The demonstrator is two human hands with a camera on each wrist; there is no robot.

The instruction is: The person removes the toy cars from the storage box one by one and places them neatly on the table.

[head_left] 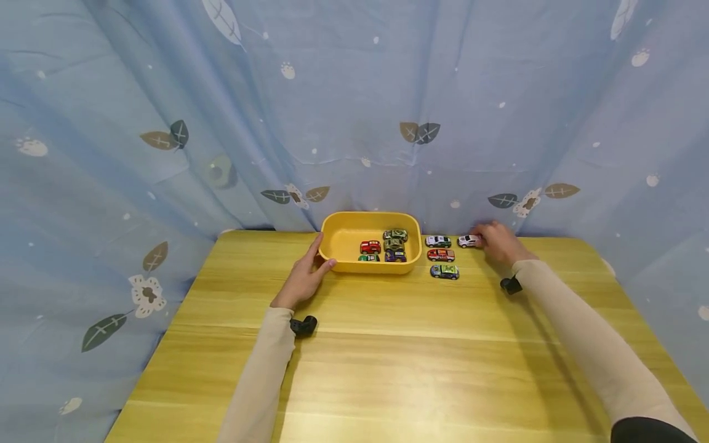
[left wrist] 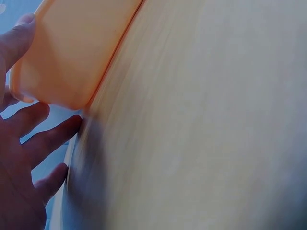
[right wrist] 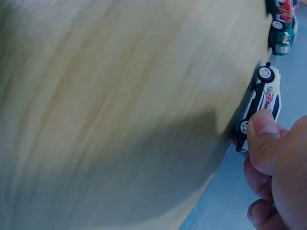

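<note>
My left hand [head_left: 303, 278] holds the near left corner of a yellow plastic bin [head_left: 376, 267], thumb on the front wall and fingers spread along the left end. The left wrist view shows the bin as orange [left wrist: 72, 62]. Inside lie several small toy cars, among them a red one [head_left: 370, 247] and a purple one [head_left: 396, 256]. My right hand [head_left: 501, 243] pinches a white toy car [right wrist: 264, 103] by its rear part, at the table's back. Left of it are a white-and-green car [head_left: 438, 242], a red-orange car [head_left: 440, 255] and a blue-and-yellow-green car [head_left: 445, 271].
The bin and cars are near the back edge of a wooden table [head_left: 376, 357]. A blue patterned curtain [head_left: 354, 123] hangs right behind that edge and along both sides.
</note>
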